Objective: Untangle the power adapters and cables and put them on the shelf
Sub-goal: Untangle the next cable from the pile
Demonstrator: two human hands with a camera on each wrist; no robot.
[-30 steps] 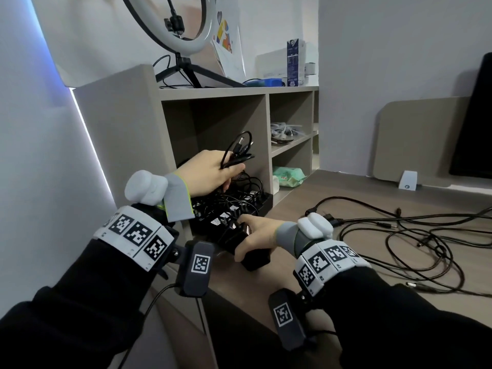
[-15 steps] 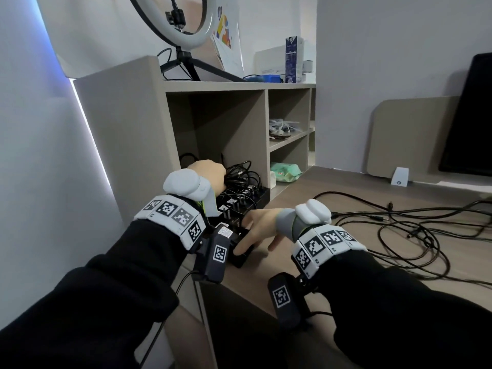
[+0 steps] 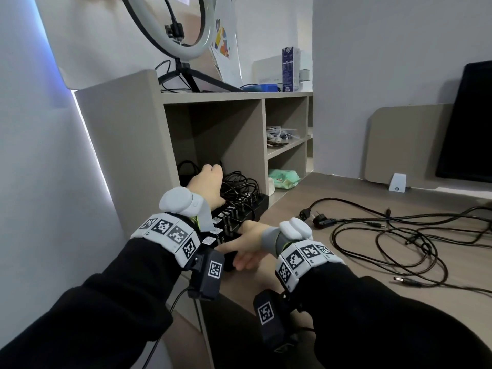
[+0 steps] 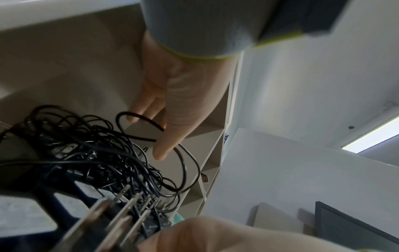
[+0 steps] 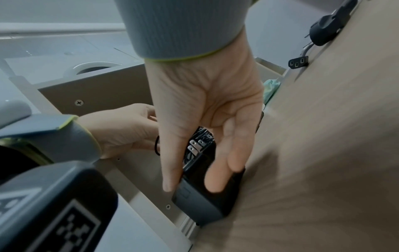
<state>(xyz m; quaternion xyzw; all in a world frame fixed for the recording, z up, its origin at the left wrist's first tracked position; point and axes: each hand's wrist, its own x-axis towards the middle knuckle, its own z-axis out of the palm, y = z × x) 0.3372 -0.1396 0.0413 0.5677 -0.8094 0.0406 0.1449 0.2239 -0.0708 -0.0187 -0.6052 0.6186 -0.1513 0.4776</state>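
Since a second ago the left hand (image 3: 206, 186) has gone from holding a coiled black cable up in front of the shelf (image 3: 213, 98) to reaching low into its left compartment, and the right hand (image 3: 246, 242) has pushed the nearest power adapter (image 5: 200, 202) in against the row. Now the left grip is loose: in the left wrist view its fingers (image 4: 170, 136) are nearly straight, with one loop of black cable (image 4: 151, 122) crossing them above the bundle of coiled cables (image 3: 239, 186) on the compartment floor; whether that loop is pinched or only brushing the fingers cannot be told. The right grip lies on the end adapter with the thumb along its left side and the fingers (image 5: 215, 180) across its top, barely curled, pressing rather than closing round it. That adapter sits at the front edge of the compartment, last in a line of black power adapters (image 3: 231, 219) with metal prongs pointing up. More black cables (image 3: 399, 235) lie tangled on the wooden surface (image 3: 332, 198) to the right, one ending in a plug (image 3: 323, 222). A ring light (image 3: 173, 30) on a tripod stands on top of the shelf, a green packet (image 3: 283, 178) lies in the lower right compartment, and a dark monitor (image 3: 468, 123) stands at the far right.
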